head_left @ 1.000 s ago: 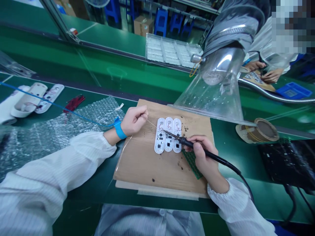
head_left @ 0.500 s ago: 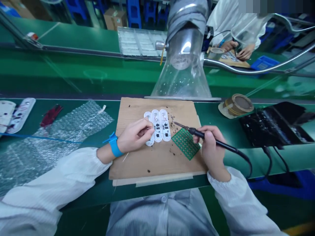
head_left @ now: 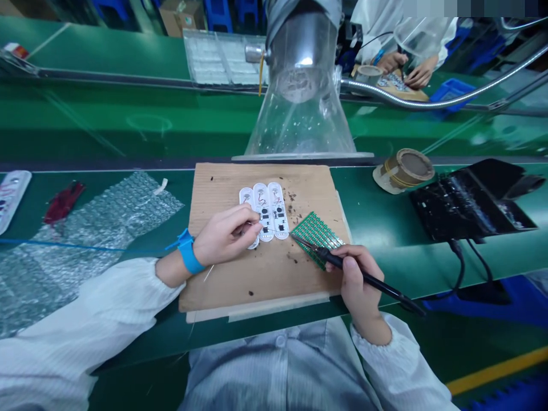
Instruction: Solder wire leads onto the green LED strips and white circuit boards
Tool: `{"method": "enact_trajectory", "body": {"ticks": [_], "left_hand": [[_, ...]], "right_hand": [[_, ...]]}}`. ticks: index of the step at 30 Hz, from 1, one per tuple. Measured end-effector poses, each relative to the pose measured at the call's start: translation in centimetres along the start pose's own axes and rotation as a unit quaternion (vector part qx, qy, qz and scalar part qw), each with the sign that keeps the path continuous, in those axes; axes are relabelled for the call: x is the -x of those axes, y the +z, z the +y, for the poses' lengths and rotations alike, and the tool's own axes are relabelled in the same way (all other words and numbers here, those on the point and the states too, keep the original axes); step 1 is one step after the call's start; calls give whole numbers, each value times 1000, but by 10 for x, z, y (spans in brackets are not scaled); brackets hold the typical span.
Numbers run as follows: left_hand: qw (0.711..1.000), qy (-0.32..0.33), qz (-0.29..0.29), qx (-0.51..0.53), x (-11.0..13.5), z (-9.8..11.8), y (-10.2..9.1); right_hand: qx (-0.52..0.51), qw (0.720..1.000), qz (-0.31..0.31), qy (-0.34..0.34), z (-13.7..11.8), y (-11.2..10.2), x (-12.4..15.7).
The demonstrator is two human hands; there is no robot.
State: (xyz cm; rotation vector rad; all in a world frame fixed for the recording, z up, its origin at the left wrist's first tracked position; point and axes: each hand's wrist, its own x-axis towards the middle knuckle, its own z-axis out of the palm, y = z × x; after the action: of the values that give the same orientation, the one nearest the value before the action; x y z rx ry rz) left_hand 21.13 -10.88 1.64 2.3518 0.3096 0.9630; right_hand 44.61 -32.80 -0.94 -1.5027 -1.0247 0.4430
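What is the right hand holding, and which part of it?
A soldering iron: the right hand grips its black handle with the fingers, close to the tip end.

No writing can be read on the white circuit boards (head_left: pixel 264 212).

I pinch a thin solder wire (head_left: pixel 269 230) in my left hand (head_left: pixel 226 235), and it runs right across three white oblong boards (head_left: pixel 270 211). They lie side by side, slightly fanned, carrying small dark chips and fine red wires, the leftmost partly under my fingers. My right hand (head_left: pixel 357 282) holds a black soldering iron (head_left: pixel 363 275) like a pen, its slim metal tip pointing left and down over the near-left corner of a green circuit panel (head_left: pixel 315 238), which lies askew just right of the white boards.
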Motion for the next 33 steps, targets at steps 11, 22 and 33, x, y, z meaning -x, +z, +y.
{"method": "enact_trajectory", "body": {"ticks": [11,22,33], "left_hand": [[1000,5,-18,4,-1,1,0],[1000,3,-23,7,-1,1,0],[1000,4,-24,1,-2,0,1]], "right_hand": [[3,1000,-19,-21,0,0,0],[-11,1000,-14,-23,1,0,0],[-1,999,-26,-32,-1,-1,1]]}}
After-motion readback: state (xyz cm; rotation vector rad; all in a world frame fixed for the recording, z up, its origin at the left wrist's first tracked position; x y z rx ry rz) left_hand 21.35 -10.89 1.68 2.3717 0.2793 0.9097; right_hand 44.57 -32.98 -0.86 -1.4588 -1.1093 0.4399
